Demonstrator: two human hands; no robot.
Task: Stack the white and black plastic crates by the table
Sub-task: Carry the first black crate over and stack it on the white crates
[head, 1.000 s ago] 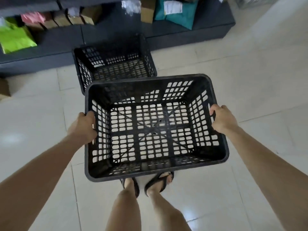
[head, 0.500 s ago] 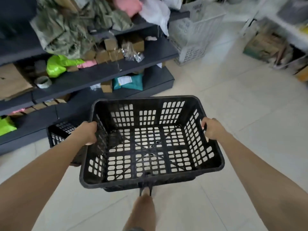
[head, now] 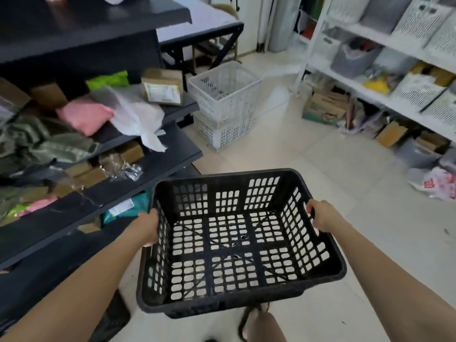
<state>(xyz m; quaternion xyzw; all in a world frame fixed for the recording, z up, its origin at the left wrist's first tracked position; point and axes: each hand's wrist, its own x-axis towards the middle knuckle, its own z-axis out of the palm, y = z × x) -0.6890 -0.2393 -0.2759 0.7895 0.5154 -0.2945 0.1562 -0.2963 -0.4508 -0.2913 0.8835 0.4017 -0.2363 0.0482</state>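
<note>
Two hands carry one black crate point(head: 237, 243) above the tiled floor point(head: 370, 193).

Low in the centre of the frame, the left hand point(head: 149, 227) grips the crate's left rim and the right hand point(head: 320, 215) clasps the right rim — both closed on it, crate held level and empty. Higher up, mid-frame, two white crates point(head: 224, 104) stand stacked on the floor, just beside the dark shelving point(head: 98, 201) at left and below a dark bench point(head: 202, 28) — well apart from the black crate. White shelves point(head: 394, 58) fill the upper right.
</note>
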